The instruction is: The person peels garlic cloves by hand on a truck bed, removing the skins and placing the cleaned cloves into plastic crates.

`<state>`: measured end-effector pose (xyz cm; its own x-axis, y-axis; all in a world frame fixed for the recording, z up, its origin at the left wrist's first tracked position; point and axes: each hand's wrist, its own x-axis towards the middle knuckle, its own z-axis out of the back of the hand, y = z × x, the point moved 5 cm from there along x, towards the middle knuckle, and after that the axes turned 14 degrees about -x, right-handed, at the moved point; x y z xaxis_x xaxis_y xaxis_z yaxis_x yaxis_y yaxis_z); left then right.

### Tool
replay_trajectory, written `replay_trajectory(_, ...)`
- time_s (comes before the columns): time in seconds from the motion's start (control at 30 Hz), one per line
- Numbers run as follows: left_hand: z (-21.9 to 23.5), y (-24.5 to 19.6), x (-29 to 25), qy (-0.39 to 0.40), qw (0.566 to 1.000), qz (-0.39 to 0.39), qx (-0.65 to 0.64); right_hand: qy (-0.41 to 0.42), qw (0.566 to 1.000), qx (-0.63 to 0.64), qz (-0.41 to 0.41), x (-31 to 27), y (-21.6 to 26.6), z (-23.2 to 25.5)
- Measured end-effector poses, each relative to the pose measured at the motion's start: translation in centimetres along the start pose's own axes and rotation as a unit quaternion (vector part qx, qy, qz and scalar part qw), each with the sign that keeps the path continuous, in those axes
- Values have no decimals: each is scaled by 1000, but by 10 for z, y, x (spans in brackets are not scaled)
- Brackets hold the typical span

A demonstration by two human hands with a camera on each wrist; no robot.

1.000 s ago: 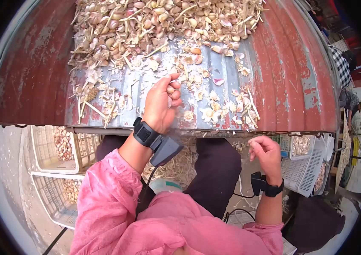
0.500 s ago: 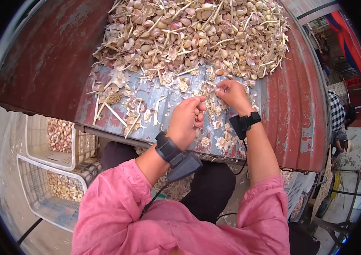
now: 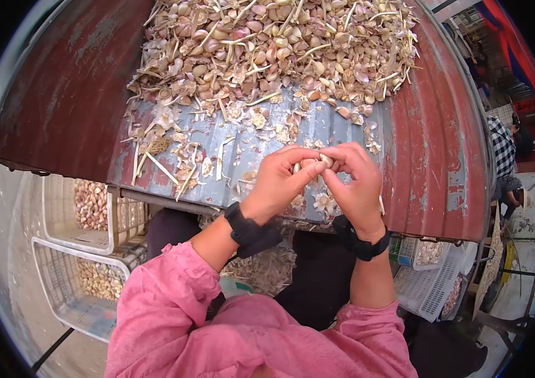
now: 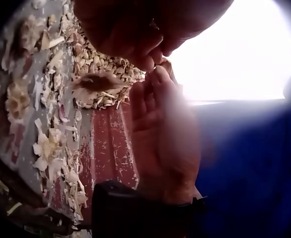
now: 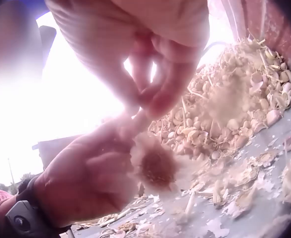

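Note:
A large pile of garlic cloves and stalks [image 3: 273, 44] lies at the far end of a rusty corrugated metal sheet [image 3: 78, 94]. Papery skins and stems [image 3: 185, 157] are scattered nearer to me. My left hand [image 3: 305, 167] and right hand [image 3: 338, 160] meet above the sheet's near edge, and both pinch a small garlic bulb [image 3: 319, 162] between their fingertips. In the right wrist view the bulb's root end [image 5: 155, 166] faces the camera, with the left hand [image 5: 86, 173] behind it. The left wrist view has the right hand [image 4: 160, 134] close up, with the pile [image 4: 101, 84] beyond.
White plastic crates holding garlic cloves [image 3: 91, 205] [image 3: 81, 280] stand low on the left under the sheet. White baskets [image 3: 434, 277] with cloves sit low on the right. A person in a checked shirt [image 3: 500, 164] is at the far right. Husks [image 3: 261, 268] lie between my knees.
The right hand rose from beside my right knee to the pile's edge, then drew back to meet the left hand. Both hands now pinch one bulb.

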<state>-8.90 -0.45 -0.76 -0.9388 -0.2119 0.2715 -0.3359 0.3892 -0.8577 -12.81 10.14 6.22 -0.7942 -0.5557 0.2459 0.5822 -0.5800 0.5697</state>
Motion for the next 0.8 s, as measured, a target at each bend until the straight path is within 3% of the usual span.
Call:
replay_trajectory(0.03, 1, -5, 0, 3, 1000, 2, 2, -5, 999, 39, -6, -1, -3, 1)
replay_trajectory(0.07, 2, 2, -2, -12, 980, 143, -141, -9, 999, 42, -9, -2, -5, 2)
replay_trajectory(0.1, -3, 11, -6, -27, 919, 278, -279, 14, 990, 131, -57, -3, -12, 1)
replay_trajectory(0.13, -5, 12, -5, -48, 910, 276, -306, 37, 970, 219, -103, -4, -18, -3)
replay_trajectory(0.27, -5, 11, -4, -88, 874, 289, -380, 25, 941, 308, -135, -7, -24, -7)
replay_trajectory(0.33, -9, 10, -1, -36, 846, 265, -462, 9, 920, 358, -160, -11, -26, -7)
replay_trajectory(0.43, -9, 9, -1, -40, 838, 245, -486, 34, 916, 373, -140, -17, -20, -1)
replay_trajectory(0.47, -9, 7, -2, -40, 839, 244, -484, 26, 912, 388, -129, -18, -12, 3)
replay_trajectory(0.53, -4, 1, -3, -61, 934, 219, -274, 35, 909, 403, -104, -22, 3, 12)
replay_trajectory(0.57, -5, 2, -2, -59, 935, 217, -273, 45, 905, 415, -82, -24, 12, 17)
replay_trajectory(0.63, -6, -11, 2, -33, 994, 63, -81, 36, 907, 411, -85, -26, 25, 23)
replay_trajectory(0.7, -7, -11, -2, -52, 988, 90, -113, 55, 908, 404, -98, -27, 38, 29)
replay_trajectory(0.77, -5, -18, 0, -12, 998, 52, -19, 109, 933, 340, 51, -30, 61, 48)
replay_trajectory(0.8, -6, -20, -1, -12, 998, 48, -39, 183, 845, 477, 156, -28, 77, 50)
